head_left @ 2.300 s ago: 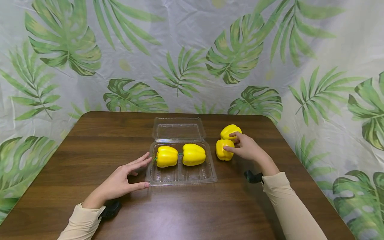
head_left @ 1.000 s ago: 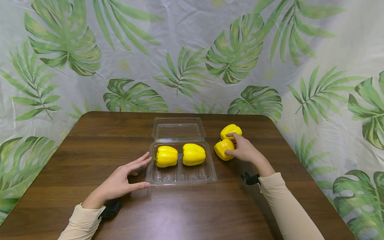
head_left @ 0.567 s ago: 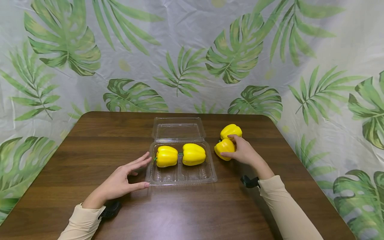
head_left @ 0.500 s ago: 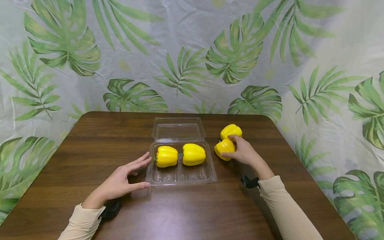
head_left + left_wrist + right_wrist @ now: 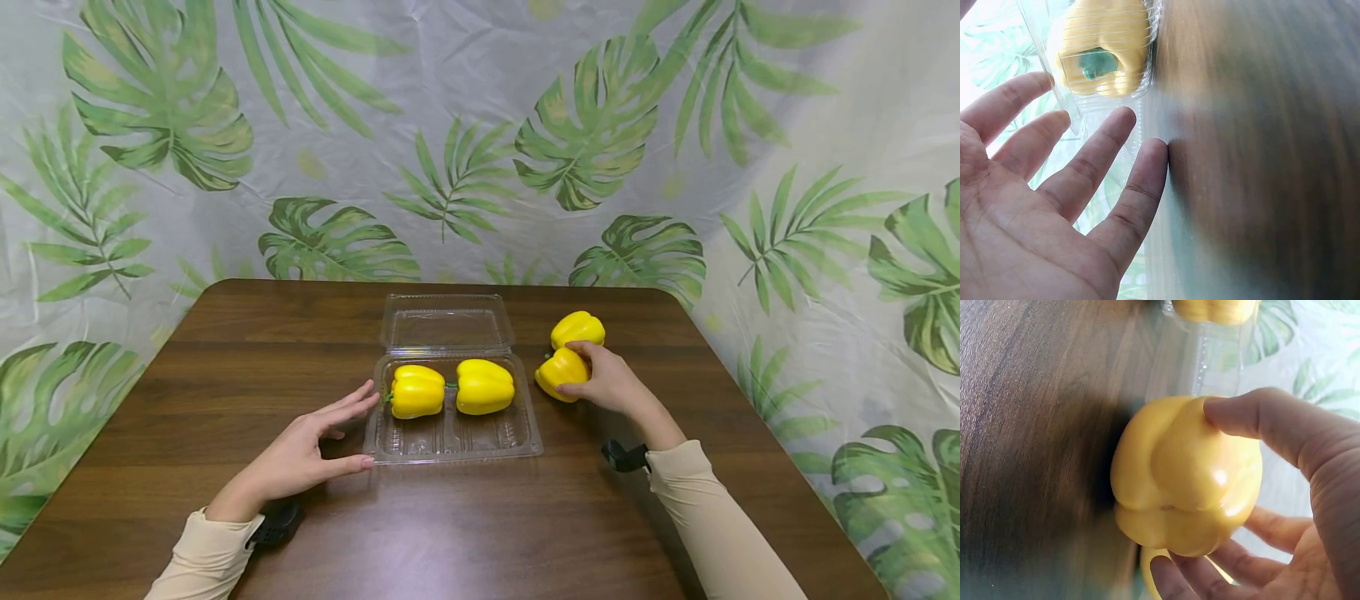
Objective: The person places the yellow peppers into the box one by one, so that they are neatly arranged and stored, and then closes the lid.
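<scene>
Two yellow bell peppers lie side by side in a clear plastic clamshell box (image 5: 450, 450), the left pepper (image 5: 417, 392) and the right pepper (image 5: 485, 387). My left hand (image 5: 307, 454) rests at the box's left side, fingers straight and spread, thumb at its front left corner. To the right of the box, my right hand (image 5: 611, 382) grips a third yellow bell pepper (image 5: 1179, 475) between thumb and fingers. In the right wrist view its lobed end faces the camera. A further yellow pepper (image 5: 577, 330) lies just behind it.
The box's clear lid (image 5: 447, 323) lies folded back behind it. Everything stands on a dark wooden table (image 5: 247, 350). A leaf-print cloth (image 5: 465, 150) hangs behind the table and along its sides.
The right hand has closed its thumb and fingers on the nearer pepper, which has turned so its stem end points back left. The left hand and box have stayed put.
</scene>
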{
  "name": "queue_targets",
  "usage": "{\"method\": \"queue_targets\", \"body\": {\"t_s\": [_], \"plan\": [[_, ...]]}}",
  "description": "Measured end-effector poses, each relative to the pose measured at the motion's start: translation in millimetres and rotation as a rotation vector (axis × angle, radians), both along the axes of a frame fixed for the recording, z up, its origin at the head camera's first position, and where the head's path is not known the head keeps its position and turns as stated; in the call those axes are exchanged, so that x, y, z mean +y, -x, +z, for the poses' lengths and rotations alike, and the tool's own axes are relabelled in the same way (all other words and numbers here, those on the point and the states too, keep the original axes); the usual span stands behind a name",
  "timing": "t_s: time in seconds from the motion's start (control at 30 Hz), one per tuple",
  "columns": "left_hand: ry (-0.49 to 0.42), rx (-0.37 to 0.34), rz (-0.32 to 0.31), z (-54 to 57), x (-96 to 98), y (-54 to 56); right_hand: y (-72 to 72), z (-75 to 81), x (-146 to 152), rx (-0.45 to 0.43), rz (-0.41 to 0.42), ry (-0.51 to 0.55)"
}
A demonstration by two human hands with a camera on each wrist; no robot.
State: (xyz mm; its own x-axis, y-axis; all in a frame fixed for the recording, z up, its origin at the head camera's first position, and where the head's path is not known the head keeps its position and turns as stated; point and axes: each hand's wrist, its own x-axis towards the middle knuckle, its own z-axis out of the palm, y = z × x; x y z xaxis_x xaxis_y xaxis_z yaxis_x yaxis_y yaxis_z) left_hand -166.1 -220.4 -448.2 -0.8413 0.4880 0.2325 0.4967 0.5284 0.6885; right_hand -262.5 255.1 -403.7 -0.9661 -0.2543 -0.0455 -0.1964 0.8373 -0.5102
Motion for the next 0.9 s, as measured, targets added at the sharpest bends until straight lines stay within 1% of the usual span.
{"method": "queue_targets", "body": {"t_s": [0.33,0.53,0.7,0.9], "plan": [[0.000,-0.004,0.002,-0.5,-0.2,-0.1,0.8,-4.6,2.1,0.022,0.015,0.009],[0.003,0.000,0.001,-0.9,-0.4,0.1,2.8,-5.7,3.6,0.023,0.007,0.006],[0.000,0.001,0.000,-0.8,0.0,0.2,3.6,-3.3,4.8,0.025,0.002,0.011],[0.000,-0.001,0.003,0.0,0.1,0.0,3.8,3.2,5.9,0.019,0.011,0.007]]}}
